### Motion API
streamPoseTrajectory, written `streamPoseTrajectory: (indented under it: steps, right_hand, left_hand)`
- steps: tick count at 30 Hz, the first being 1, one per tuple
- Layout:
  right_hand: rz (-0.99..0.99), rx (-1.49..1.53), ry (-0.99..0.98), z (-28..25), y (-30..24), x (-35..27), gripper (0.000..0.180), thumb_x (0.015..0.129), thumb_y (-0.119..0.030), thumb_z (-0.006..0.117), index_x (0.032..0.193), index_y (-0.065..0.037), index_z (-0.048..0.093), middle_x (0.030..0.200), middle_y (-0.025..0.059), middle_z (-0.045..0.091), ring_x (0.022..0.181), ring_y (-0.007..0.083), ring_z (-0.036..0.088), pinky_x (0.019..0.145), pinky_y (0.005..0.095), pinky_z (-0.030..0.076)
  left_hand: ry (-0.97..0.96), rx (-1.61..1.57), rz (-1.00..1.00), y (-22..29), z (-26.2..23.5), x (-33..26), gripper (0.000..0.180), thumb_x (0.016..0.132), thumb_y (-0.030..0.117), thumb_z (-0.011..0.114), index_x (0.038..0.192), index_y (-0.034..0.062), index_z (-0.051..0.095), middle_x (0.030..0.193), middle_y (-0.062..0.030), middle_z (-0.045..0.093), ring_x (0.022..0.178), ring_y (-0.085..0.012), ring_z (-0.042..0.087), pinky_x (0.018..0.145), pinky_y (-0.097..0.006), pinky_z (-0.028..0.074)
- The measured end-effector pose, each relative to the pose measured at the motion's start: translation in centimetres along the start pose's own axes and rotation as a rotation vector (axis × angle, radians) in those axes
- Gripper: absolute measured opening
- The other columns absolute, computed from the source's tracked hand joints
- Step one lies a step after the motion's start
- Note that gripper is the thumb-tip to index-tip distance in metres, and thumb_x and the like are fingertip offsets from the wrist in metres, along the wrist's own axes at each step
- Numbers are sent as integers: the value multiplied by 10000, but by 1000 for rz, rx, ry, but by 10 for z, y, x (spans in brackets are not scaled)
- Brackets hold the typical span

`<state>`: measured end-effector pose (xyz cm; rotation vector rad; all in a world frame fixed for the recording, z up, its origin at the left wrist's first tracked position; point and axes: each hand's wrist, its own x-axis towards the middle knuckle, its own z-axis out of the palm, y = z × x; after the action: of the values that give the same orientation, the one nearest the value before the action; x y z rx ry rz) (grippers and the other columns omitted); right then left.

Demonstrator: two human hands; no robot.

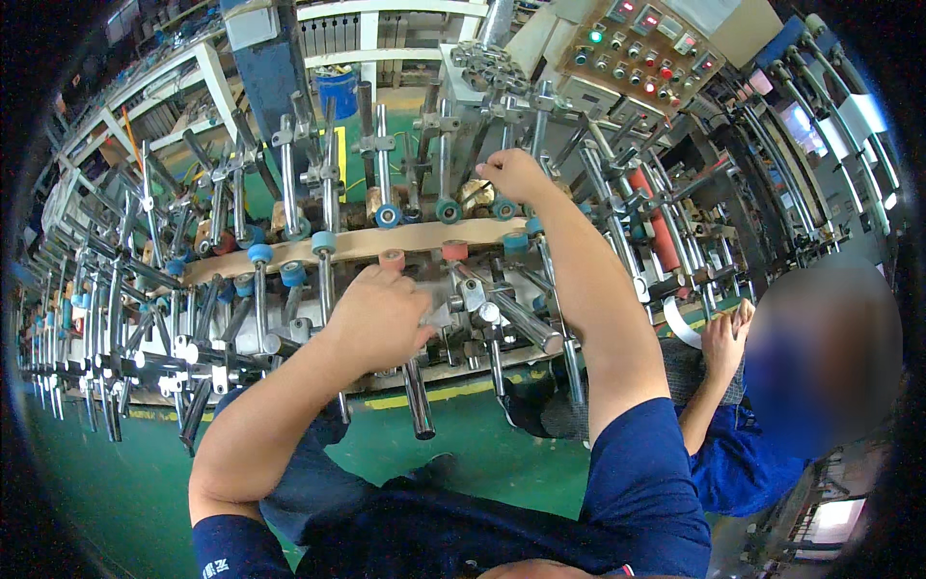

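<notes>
A long beige strip (371, 241) runs left to right through the machine between rows of small rollers. My left hand (378, 314) is on the near side, its fingers curled over a metal roller bracket that it mostly hides. Just past its fingertips sits a red roller (391, 259) against the strip's near edge. A chrome rod (418, 400) sticks out toward me below that hand. My right hand (513, 178) reaches across to the far side, fingers bent together above a teal roller (503, 208). Beside it is a shiny brass-coloured part (476, 197); what the fingers hold is hidden.
Chrome posts and clamps crowd both sides of the strip. A control panel (639, 48) with lit buttons stands at the far right. Behind the machine is a blue bucket (338, 95). At right, a co-worker's hand (725, 340) is near a white curved strip (681, 324).
</notes>
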<state>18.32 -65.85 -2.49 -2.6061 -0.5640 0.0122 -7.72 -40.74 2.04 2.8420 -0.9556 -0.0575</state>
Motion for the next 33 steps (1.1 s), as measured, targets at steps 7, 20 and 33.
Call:
streamPoseTrajectory:
  steps: [7, 20, 33]
  right_hand:
    - [59, 31, -61, -7, -14, -1, 430, 988, -404, 663, 834, -9, 737, 649, 77, 635, 582, 177, 582, 589, 380, 485]
    - [116, -4, -151, -7, -14, -1, 435, 979, -427, 620, 996, -18, 767, 952, 238, 735, 926, 410, 704, 846, 485, 538]
    - [-19, 11, -124, -3, 7, -2, 349, 971, -369, 693, 915, -29, 750, 725, 94, 694, 640, 165, 619, 640, 345, 516]
  left_hand:
    - [20, -226, -23, -1, 12, 2, 385, 876, 400, 702, 1063, 64, 676, 994, -162, 733, 1002, -369, 698, 893, -506, 543]
    - [2, -253, -17, -2, 7, 4, 373, 873, 382, 703, 1064, 63, 677, 993, -154, 734, 978, -385, 701, 890, -509, 542]
    - [27, -251, 24, -2, 11, 6, 428, 867, 381, 713, 1159, 72, 660, 1010, -161, 730, 991, -380, 697, 879, -507, 544]
